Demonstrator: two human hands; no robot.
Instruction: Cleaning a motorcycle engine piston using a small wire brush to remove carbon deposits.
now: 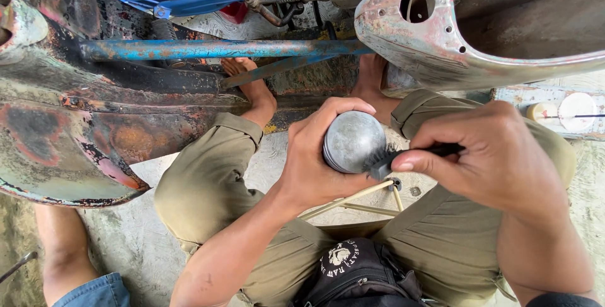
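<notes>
One grey metal piston (pixel 353 140) sits at picture centre, its domed crown facing up toward the camera, long axis running away downward. The left hand (pixel 315 156) wraps round its skirt from nine o'clock. The right hand (pixel 498 156), at three o'clock, pinches one black brush (pixel 403 157), handle lying level, bristles touching the piston's rim.

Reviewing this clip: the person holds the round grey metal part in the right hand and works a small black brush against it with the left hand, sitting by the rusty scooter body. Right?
Not quite: the hands are swapped. In the head view the left hand holds the round grey metal part, and the right hand works the small black brush against it. The rusty scooter body beside the person is as stated.
</notes>
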